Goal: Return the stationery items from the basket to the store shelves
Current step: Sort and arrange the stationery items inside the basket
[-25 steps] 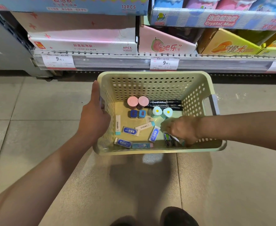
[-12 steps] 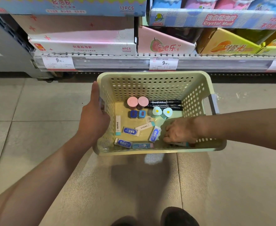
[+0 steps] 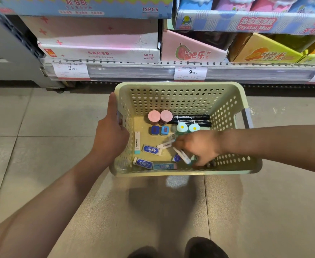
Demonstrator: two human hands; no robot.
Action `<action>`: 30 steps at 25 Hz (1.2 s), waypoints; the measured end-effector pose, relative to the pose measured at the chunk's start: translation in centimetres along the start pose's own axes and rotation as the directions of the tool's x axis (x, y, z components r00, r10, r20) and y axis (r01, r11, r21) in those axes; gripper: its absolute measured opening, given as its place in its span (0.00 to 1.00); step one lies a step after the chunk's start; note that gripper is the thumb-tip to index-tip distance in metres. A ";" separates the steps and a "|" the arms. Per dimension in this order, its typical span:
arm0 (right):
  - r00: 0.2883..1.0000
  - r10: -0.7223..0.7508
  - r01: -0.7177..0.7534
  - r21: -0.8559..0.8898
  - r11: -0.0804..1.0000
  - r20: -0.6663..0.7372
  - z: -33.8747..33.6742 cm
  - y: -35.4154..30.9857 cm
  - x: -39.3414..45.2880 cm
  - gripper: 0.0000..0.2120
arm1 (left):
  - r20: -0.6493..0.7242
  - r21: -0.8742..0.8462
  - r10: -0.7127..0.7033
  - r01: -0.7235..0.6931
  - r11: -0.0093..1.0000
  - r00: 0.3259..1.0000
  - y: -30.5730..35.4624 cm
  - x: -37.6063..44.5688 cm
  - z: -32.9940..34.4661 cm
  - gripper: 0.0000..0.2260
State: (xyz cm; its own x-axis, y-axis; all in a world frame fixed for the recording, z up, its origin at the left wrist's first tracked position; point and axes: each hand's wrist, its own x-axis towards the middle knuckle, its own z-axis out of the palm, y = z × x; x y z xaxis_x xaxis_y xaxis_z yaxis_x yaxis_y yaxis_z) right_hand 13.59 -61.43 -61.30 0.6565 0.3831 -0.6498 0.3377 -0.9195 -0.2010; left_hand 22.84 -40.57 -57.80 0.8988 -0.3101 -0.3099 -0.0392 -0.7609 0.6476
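Basket [image 3: 179, 94], left hand [image 3: 111, 135] gripping its left rim, right hand [image 3: 197, 148] inside, fingers grasping white pen [image 3: 182, 155], shelf boxes reading "Crystal Mud", "12PCS", "6PCS"

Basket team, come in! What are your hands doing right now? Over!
Left hand grips the basket by its side. Right hand inside, pinching a white pen-like item. Erasers and markers lie loose around it.

Two pink tubs [image 3: 160, 116], two black markers [image 3: 191, 120] (side by side).
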 end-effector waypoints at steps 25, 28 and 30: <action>0.977 -0.106 0.123 0.084 0.989 -0.183 -4.7 -2.8 8.4 0.09 | -0.059 0.033 0.066 -0.064 0.997 0.996 -1.3 0.7 0.8 0.37; 0.983 -0.175 0.180 -0.118 0.977 0.047 -2.9 -1.9 5.4 0.12 | -0.064 0.027 0.086 -0.084 0.996 0.994 -1.5 0.9 0.8 0.35; 0.982 -0.119 0.166 -0.356 0.919 0.149 -0.9 -1.8 4.4 0.14 | -0.066 0.029 0.090 -0.089 0.996 0.994 -1.5 0.9 0.8 0.34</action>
State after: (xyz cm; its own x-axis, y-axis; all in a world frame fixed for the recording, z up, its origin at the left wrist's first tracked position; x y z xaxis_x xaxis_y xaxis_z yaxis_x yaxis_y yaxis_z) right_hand 16.47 -58.01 -63.16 0.5032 0.4729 -0.7234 0.6600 -0.7506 -0.0315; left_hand 23.33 -40.18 -59.62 0.9185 -0.3392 -0.2033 -0.1313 -0.7465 0.6523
